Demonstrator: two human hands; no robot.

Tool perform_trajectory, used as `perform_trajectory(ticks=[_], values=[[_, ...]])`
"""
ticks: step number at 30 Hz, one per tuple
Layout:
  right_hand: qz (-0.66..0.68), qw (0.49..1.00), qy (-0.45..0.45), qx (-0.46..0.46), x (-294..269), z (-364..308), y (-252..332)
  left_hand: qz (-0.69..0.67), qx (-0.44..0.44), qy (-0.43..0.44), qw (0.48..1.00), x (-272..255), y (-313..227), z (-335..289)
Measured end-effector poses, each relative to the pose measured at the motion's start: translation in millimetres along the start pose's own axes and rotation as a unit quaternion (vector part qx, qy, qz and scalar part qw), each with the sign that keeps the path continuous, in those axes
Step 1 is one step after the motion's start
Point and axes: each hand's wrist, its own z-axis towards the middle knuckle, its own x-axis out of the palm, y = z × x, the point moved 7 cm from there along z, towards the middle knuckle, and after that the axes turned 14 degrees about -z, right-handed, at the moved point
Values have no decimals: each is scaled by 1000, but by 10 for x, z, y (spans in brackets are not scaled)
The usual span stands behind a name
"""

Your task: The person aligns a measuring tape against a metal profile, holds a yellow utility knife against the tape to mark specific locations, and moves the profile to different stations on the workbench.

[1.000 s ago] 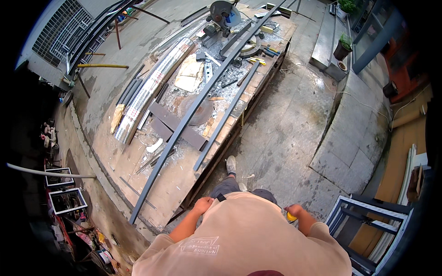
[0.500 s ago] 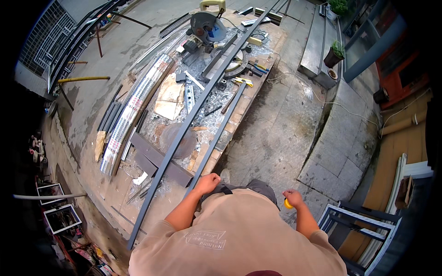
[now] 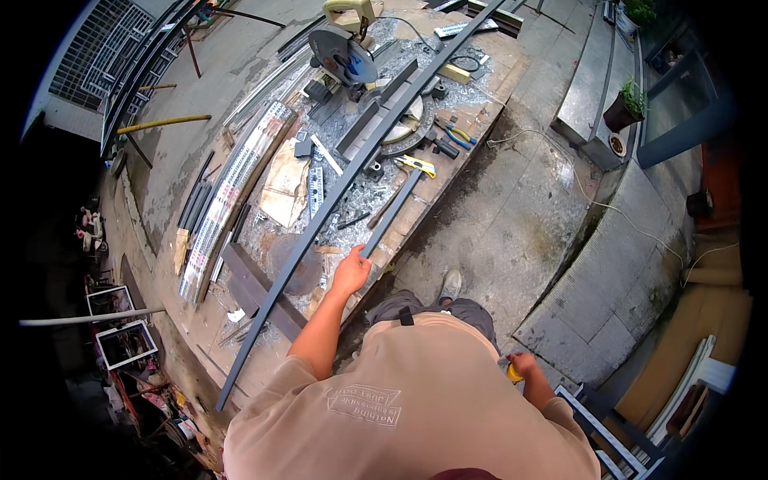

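My left hand (image 3: 350,272) is at the right edge of the low work table, its fingers closed on the shorter grey metal bar (image 3: 394,210). The hand and forearm hide that bar's near part. Beside my right hip, my right hand (image 3: 524,365) is closed around a small yellow tape measure (image 3: 513,373), only partly visible. A longer grey metal bar (image 3: 320,216) runs diagonally over the table and across the bed of a miter saw (image 3: 344,58). A yellow utility knife (image 3: 418,166) lies near the shorter bar's far end.
Pliers (image 3: 460,136), cardboard (image 3: 286,184) and metal offcuts clutter the table (image 3: 200,320). Wrapped curved profiles (image 3: 236,200) lie along its left side. A white cable (image 3: 592,188) crosses the paving at right. Window frames (image 3: 612,432) stand at lower right.
My left hand has moved forward from my waist onto the shorter bar. My right hand, still with the tape measure, is lower and slightly farther right. The head view has shifted.
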Motion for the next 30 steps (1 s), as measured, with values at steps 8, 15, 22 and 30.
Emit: perform_trajectory(ticks=[8,15,22,30], values=[[-46,976,-174,-124,-2580,1209,887,18,-3,-168,986,-264,-318,496],[-22,961,-203,-187,-3958,1531,2348,60,20,-256,964,-707,-860,1451],[-161,951,-163,-209,-4462,1394,3403,124,-6,-249,961,-777,-788,2135],[-252,908,-181,-283,-5380,1714,4783,117,-65,-204,970,-586,-539,2427]])
